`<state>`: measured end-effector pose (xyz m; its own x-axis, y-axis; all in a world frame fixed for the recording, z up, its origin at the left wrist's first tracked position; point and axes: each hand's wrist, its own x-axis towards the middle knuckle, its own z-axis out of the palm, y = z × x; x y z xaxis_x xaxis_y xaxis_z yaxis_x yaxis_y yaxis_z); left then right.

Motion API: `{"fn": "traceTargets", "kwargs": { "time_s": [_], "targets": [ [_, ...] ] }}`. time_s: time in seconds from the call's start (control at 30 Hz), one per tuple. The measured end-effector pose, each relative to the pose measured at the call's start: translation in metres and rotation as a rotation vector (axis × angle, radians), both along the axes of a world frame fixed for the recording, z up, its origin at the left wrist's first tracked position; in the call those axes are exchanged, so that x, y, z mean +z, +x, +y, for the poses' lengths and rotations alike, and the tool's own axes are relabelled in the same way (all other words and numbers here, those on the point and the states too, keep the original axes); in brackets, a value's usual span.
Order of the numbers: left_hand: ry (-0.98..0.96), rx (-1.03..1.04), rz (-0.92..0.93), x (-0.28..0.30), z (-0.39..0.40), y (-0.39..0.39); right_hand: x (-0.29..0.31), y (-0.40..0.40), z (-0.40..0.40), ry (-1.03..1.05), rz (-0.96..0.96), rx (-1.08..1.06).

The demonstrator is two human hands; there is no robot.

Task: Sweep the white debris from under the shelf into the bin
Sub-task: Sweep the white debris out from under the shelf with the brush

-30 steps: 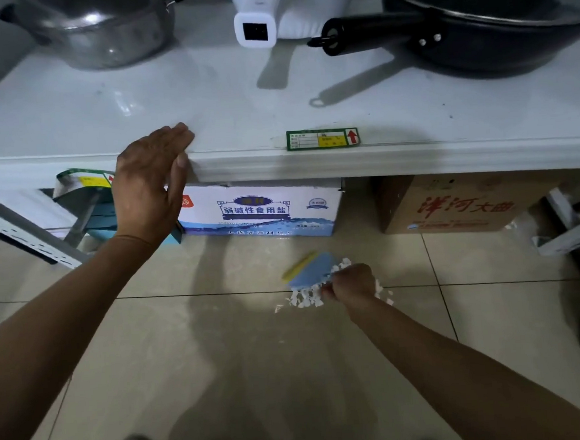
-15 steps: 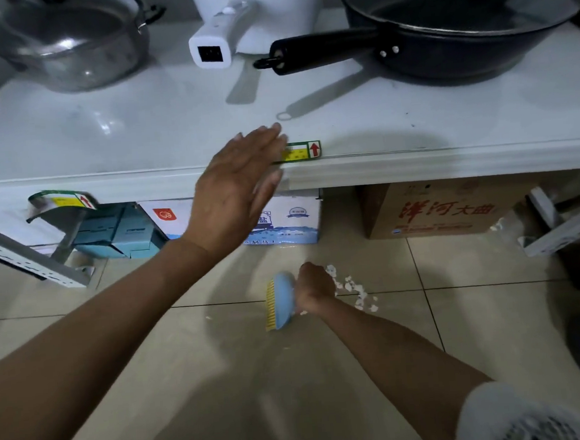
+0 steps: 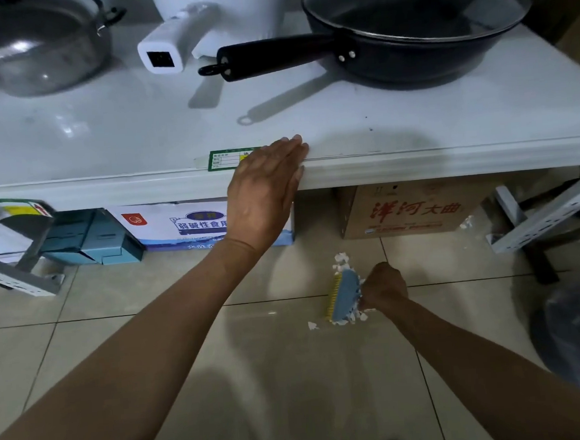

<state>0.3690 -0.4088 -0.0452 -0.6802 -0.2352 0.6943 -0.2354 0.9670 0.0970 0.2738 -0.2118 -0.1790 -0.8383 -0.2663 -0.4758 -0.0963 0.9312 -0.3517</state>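
My right hand (image 3: 384, 284) is closed around the handle of a small blue brush (image 3: 344, 295) with yellow bristles, low on the tiled floor in front of the shelf. White debris (image 3: 341, 260) lies in bits just beyond the brush head, and more crumbs (image 3: 343, 321) sit at its near end. My left hand (image 3: 266, 190) rests flat, fingers extended, on the front edge of the white shelf (image 3: 415, 166). A dark bin (image 3: 579, 330) with a plastic liner shows at the right edge.
Under the shelf stand a white and blue carton (image 3: 182, 227), a brown carton (image 3: 414, 207) and teal boxes (image 3: 87, 237). Grey metal legs (image 3: 542, 216) flank both sides. A black pan (image 3: 406, 33), a steel pot (image 3: 29, 49) and a white appliance (image 3: 199, 20) sit on top.
My left hand has slid right along the shelf edge. The right hand has drawn the brush through the debris, with the brush head now left of the hand and crumbs around it.
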Motion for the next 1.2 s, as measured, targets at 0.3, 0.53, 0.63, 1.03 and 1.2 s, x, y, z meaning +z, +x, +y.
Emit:
{"fn": "traceTargets", "kwargs": {
  "time_s": [0.3,0.53,0.63,1.03,1.2],
  "targets": [
    [-0.038,-0.001,0.085,-0.006,0.001,-0.003,-0.005,0.006,-0.046,-0.217,-0.028,-0.092],
    [-0.058,0.019,0.125,-0.009,0.004,-0.006,-0.006,-0.030,-0.021,-0.138,0.024,-0.169],
    [-0.061,0.022,0.130,-0.009,0.004,-0.006,-0.002,-0.049,0.011,-0.130,0.008,-0.244],
    [-0.056,0.017,0.121,-0.010,0.005,-0.005,-0.003,-0.011,0.024,-0.189,-0.172,-0.134],
    [-0.051,0.016,0.107,-0.009,0.003,-0.005,-0.021,0.034,0.001,-0.193,-0.169,0.179]
  ]
}}
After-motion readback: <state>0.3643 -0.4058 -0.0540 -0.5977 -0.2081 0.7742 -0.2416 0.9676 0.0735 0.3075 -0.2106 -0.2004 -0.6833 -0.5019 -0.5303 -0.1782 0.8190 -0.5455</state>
